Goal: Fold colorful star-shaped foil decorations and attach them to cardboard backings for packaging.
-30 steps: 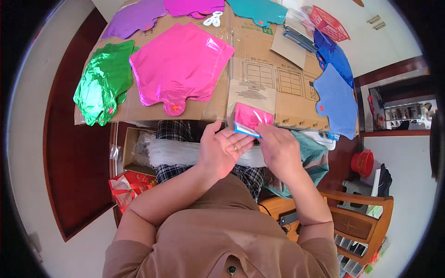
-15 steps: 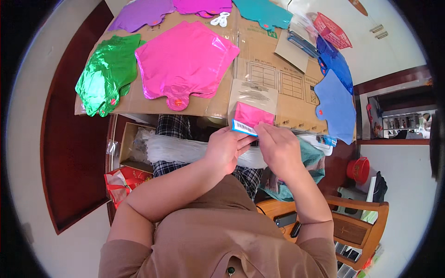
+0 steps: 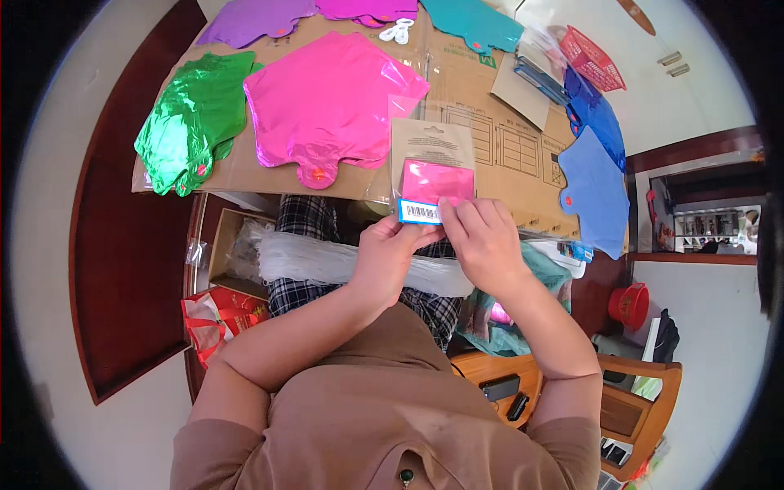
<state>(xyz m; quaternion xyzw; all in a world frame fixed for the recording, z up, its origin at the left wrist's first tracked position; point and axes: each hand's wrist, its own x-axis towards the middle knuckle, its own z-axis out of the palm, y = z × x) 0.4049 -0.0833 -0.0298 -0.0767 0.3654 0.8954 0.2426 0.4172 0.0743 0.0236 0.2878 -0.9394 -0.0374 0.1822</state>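
We sit at a flattened sheet of brown cardboard [image 3: 482, 163] laid over a dark wooden table, pale floor on either side. Nearest us, across the lap, lies a bundle of white ribbon-like strands [image 3: 327, 260], with a red gift bag [image 3: 214, 314] down by the left knee.

Just above that, both hands meet on a small flat packet [image 3: 434, 181] — clear sleeve, pink foil folded inside, a grey printed card behind it and a white barcode label with a blue edge at its lower corner. Our left hand [image 3: 390, 249] pinches the bottom edge by the label, fingers curled closed on it; our right hand [image 3: 483, 241] grips the same edge beside it, fingertips pressed on the sleeve. The packet rests at the near edge of the cardboard, and as far as we can judge it looks unopened, the foil inside folded.

Beyond it the work seems well on: a pink foil balloon [image 3: 331, 102] lies spread flat, a crumpled green one [image 3: 192, 122] to its left, and purple, magenta and teal ones along the far edge. To the right lie two blue balloons [image 3: 594, 163], and further off a grey card [image 3: 523, 94] and a red packet [image 3: 592, 59] — emptied wrappers, we would guess.
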